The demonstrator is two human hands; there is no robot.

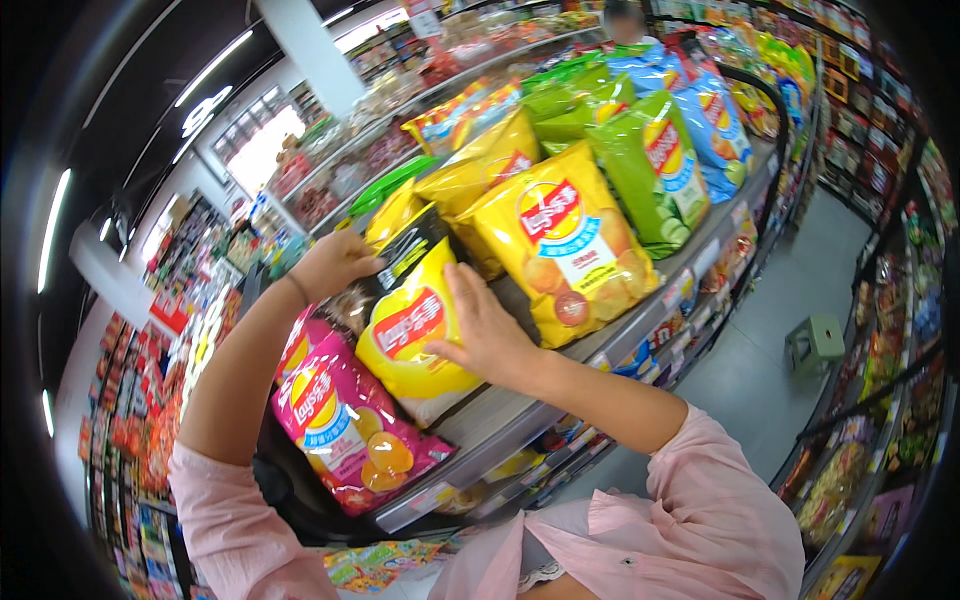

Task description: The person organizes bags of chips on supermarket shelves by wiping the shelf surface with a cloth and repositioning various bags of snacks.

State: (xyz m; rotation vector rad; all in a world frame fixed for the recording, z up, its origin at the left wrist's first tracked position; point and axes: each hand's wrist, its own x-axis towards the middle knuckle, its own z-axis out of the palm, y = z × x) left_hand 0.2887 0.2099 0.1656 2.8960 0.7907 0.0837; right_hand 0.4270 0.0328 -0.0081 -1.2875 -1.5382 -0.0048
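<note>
On a shop shelf, my right hand [484, 326] rests with spread fingers on the right side of a yellow-and-white Lay's chip bag [412, 322]. My left hand [341, 262] reaches to the top of a black-and-yellow bag [409, 251] just behind it; whether the fingers pinch it is unclear. A magenta Lay's bag [349, 427] leans at the shelf's near left corner. To the right of my hands stands a large yellow Lay's bag [574, 247], then a green one [656, 176] and a blue one [716, 131]. More yellow bags [487, 169] stand behind.
The shelf's front edge [540, 424] carries price tags, with packaged snacks on lower tiers. A green plastic stool [816, 345] stands in the aisle at right, beside stocked shelves. Bins of packaged goods lie beyond the chips. A person [624, 22] is at the far side.
</note>
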